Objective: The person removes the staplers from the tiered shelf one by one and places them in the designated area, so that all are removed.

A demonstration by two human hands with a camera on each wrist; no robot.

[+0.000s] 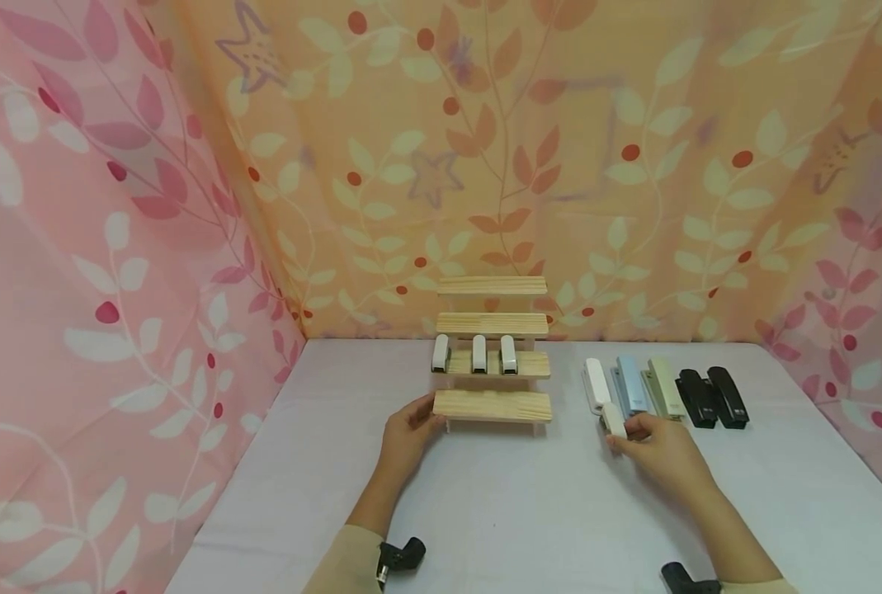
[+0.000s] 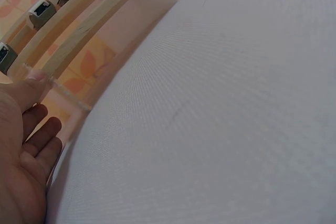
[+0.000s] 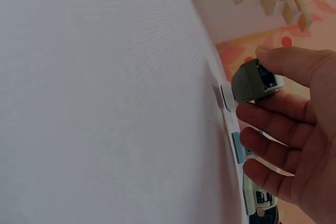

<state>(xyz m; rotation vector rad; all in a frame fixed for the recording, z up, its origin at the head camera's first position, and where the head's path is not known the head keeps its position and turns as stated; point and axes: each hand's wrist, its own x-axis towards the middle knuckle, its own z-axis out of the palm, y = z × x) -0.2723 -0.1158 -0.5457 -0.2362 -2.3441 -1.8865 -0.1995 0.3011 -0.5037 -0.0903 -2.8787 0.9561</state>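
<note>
A stepped display shelf (image 1: 492, 406) with pale wooden boards stands at the table's back edge. My left hand (image 1: 409, 437) holds the left end of its lowest board; in the left wrist view the thumb (image 2: 37, 76) lies against that end. Three small white staplers (image 1: 479, 354) sit spaced along the second board from the bottom. Off to the right, my right hand (image 1: 659, 450) pinches another small white stapler (image 1: 613, 420) between thumb and fingers. Its dark grey end (image 3: 252, 82) shows in the right wrist view. Just behind it lies a longer white stapler (image 1: 596, 384).
Beside the white stapler stand a light blue stapler (image 1: 631, 385), a pale green stapler (image 1: 666, 388) and two black staplers (image 1: 727, 398) in a row. The white-covered table (image 1: 485, 511) meets patterned curtains (image 1: 381, 206) at the back and sides.
</note>
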